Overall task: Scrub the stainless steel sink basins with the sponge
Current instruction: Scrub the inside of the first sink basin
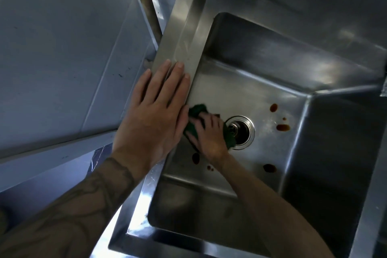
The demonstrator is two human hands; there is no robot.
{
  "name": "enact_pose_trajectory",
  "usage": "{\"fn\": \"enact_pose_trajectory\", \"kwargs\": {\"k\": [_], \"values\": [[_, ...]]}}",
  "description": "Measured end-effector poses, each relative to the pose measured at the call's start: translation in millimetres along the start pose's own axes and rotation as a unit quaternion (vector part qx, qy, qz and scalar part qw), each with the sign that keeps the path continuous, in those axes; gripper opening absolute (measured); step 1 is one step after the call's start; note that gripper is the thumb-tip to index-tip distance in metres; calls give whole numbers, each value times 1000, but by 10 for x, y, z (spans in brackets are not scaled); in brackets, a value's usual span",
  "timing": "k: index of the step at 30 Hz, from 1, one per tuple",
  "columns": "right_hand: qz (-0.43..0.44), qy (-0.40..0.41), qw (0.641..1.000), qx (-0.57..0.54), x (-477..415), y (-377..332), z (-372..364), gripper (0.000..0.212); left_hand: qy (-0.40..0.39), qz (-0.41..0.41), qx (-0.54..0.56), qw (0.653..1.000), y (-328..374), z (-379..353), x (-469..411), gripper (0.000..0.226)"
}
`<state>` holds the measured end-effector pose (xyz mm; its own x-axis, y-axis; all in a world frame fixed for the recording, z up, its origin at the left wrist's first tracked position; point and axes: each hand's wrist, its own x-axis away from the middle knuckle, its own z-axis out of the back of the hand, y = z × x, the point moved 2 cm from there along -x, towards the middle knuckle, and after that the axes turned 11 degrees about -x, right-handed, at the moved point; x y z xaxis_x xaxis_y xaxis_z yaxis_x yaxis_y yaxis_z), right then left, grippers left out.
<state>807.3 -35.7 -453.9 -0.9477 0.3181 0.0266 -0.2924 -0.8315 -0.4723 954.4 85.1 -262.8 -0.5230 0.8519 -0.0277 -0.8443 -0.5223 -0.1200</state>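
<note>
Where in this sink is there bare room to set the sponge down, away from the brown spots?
Bare floor lies between the drain and the far wall, left of the upper brown spots. The left rim is free beyond the left hand. Crowded: around the drain, where the right hand grips the sponge, and by the near spots.

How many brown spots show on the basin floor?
6 spots: three right of the drain, one nearer the front, two beside the right hand. Others may hide under the sponge.

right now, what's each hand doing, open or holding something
left hand: open, fingers flat on the sink rim.
right hand: grips the green sponge in the basin by the drain.
</note>
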Motion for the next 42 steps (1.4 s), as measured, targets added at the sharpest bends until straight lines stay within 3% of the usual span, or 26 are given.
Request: {"fn": "enact_pose_trajectory", "kwargs": {"k": [2,3,7,9,10,13,15,19,21,22,24,26,27,29,32,34,35,37,39,40,42], "values": [[100,-32,994,12,114,194,84,47,4,1,0,1000,-1,1,4,59],[91,-23,995,22,44,310,134,46,6,4,-1,1000,0,-7,8,59],[-151,81,985,34,-528,452,195,43,6,1,0,1000,3,-17,-2,59],[-182,88,979,10,-496,239,103,44,5,1,1,1000,-2,-14,1,58],[-145,66,987,7,-365,136,46,45,4,2,-2,1000,-3,-10,2,58],[74,-26,997,2,142,112,57,44,1,1,-2,1000,-7,-6,-2,59],[117,-55,992,11,150,286,156,43,4,2,-2,1000,-7,-5,-1,59],[-132,58,989,33,-488,376,161,44,5,-1,-1,1000,-6,-10,0,58],[-178,94,979,6,-575,182,80,45,10,3,-1,1000,3,-6,-2,57],[-154,86,984,0,-493,84,19,45,12,3,-3,1000,5,-3,-3,57],[-20,19,1000,0,-85,-51,-91,46,11,4,-2,1000,0,-2,-7,58],[113,-40,993,-5,282,36,-60,48,8,3,-1,1000,-7,-11,-6,58],[140,-52,989,-3,320,149,-10,48,6,3,-1,1000,-7,-14,-2,58],[88,-16,996,14,161,337,83,46,9,3,-3,1000,-7,-24,-2,58],[-139,60,988,14,-318,342,82,44,15,3,6,1000,-6,-24,-9,58],[-179,78,981,-3,-340,134,9,45,14,3,10,1000,-1,-17,-5,58],[-143,63,988,-2,-230,40,-49,45,13,3,9,1000,-2,-17,-4,58],[10,-5,1000,-6,157,-42,-81,46,11,1,8,1000,-6,-17,-7,58],[122,-65,990,-6,409,104,-7,47,10,3,8,1000,-11,-11,-4,58],[126,-63,990,2,419,203,36,46,12,3,8,1000,-5,-9,-2,58],[46,-4,999,27,207,313,60,43,18,5,2,1000,-7,-6,-5,57]]}}
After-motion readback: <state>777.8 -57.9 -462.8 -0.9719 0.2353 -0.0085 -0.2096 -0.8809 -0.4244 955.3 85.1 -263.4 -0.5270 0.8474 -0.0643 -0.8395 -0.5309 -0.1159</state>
